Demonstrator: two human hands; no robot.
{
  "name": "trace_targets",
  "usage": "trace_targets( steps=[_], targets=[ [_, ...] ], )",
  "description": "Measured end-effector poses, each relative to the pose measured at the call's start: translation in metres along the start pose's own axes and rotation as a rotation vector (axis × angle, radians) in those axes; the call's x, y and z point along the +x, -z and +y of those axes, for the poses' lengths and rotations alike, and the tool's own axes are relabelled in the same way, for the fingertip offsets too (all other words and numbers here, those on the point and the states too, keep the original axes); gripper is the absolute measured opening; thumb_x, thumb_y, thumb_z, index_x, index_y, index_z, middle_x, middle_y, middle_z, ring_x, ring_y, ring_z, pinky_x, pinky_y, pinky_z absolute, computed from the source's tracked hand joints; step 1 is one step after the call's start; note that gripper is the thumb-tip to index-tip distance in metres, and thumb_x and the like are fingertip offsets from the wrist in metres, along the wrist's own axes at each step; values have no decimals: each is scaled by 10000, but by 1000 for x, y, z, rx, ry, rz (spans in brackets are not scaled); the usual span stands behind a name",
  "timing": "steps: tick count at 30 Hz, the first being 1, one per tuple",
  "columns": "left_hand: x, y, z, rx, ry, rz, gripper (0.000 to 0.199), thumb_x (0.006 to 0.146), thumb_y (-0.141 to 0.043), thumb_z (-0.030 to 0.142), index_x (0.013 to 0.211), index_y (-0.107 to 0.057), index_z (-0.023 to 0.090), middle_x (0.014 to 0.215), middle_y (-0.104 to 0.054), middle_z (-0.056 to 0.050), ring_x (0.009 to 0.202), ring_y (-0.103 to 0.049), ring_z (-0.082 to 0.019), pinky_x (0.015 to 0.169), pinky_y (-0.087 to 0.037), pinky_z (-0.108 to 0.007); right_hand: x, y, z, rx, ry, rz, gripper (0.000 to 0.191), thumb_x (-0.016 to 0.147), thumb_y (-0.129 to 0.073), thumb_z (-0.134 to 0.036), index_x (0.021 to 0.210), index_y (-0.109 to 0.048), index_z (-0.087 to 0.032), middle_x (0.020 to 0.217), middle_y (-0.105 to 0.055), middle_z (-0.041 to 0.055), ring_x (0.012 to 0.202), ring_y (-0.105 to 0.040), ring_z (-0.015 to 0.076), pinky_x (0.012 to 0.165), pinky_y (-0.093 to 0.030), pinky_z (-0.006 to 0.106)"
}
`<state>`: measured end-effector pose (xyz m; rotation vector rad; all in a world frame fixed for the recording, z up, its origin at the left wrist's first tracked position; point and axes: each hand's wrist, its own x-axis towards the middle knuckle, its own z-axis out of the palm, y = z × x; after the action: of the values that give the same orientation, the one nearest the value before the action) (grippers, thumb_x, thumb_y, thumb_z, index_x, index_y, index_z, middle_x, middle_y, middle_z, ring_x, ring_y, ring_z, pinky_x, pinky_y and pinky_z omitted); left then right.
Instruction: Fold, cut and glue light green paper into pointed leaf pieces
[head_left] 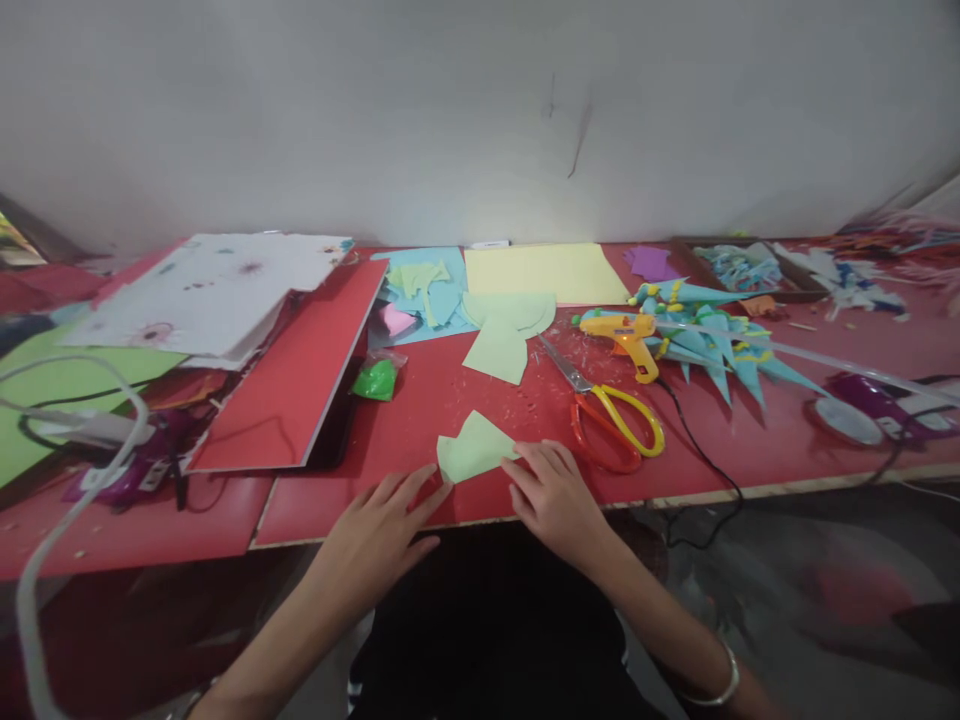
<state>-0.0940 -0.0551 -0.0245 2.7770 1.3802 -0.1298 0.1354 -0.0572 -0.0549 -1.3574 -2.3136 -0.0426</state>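
A pale green paper piece point(475, 448) with angled edges lies near the table's front edge, between my hands. My left hand point(386, 515) touches its lower left corner with the fingertips, its fingers stretched out. At the paper's right corner rest the fingertips of my right hand point(551, 490), also with fingers extended. Farther back lie more cut pale green papers point(501, 340). Scissors point(607, 415) with one red and one yellow handle lie right of my right hand, their blades pointing away to the upper left.
Behind the scissors lies a yellow glue gun point(626, 335) with a black cord, beside blue paper cones point(712, 345). A red board point(300, 370), white sheets point(217, 290) and a green packet point(376, 380) are on the left. Yellow paper point(544, 272) lies by the wall.
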Motion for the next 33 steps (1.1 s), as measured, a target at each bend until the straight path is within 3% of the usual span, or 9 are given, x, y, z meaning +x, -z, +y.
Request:
trace_targets(
  steps=[5, 14, 24, 26, 29, 33],
  targets=[
    [0, 1, 0, 9, -11, -6, 461, 786, -553, 308, 1238, -464, 289, 1209, -545, -70, 1018, -520, -262, 764, -451, -384, 4, -5, -14, 39, 75, -75, 318, 833, -452, -248, 1124, -559, -176, 1086, -572, 95, 1008, -483, 215, 909, -359, 376],
    [-1, 0, -3, -48, -3, -3, 445, 806, -516, 321, 1246, -455, 302, 1211, -532, -72, 1041, -506, -266, 789, -450, -403, -13, 10, 12, 27, -98, -86, 313, 828, -464, -293, 1110, -592, -248, 1127, -550, 82, 1046, -463, 227, 874, -395, 379],
    [-1, 1, -4, -60, -6, -27, 463, 813, -510, 331, 1267, -423, 315, 1239, -511, -58, 1059, -491, -250, 807, -453, -387, -13, 15, 25, 19, -233, -33, 303, 819, -411, -215, 1052, -599, -168, 1057, -589, 100, 999, -532, 225, 848, -458, 371],
    [0, 0, -7, -81, -27, -12, 448, 830, -479, 356, 1271, -413, 319, 1249, -499, -53, 1061, -488, -241, 814, -450, -384, -8, 17, 26, 63, -209, -36, 345, 823, -393, -200, 1127, -551, -161, 1107, -575, 102, 1044, -516, 218, 880, -446, 370],
    [5, -2, -15, -96, -92, 13, 434, 847, -443, 378, 1276, -395, 338, 1279, -468, -43, 1076, -476, -232, 844, -433, -389, 3, 19, 24, 137, -43, -132, 446, 832, -393, -209, 1277, -419, -197, 1286, -470, 77, 1199, -399, 202, 966, -379, 370],
    [12, -1, -25, -98, -125, 61, 401, 854, -443, 317, 1254, -417, 334, 1302, -435, -37, 1096, -465, -216, 873, -417, -372, 11, 16, 20, 117, 79, -312, 455, 849, -417, -378, 1282, -421, -237, 1393, -349, 53, 1294, -259, 225, 1024, -283, 414]
  ],
)
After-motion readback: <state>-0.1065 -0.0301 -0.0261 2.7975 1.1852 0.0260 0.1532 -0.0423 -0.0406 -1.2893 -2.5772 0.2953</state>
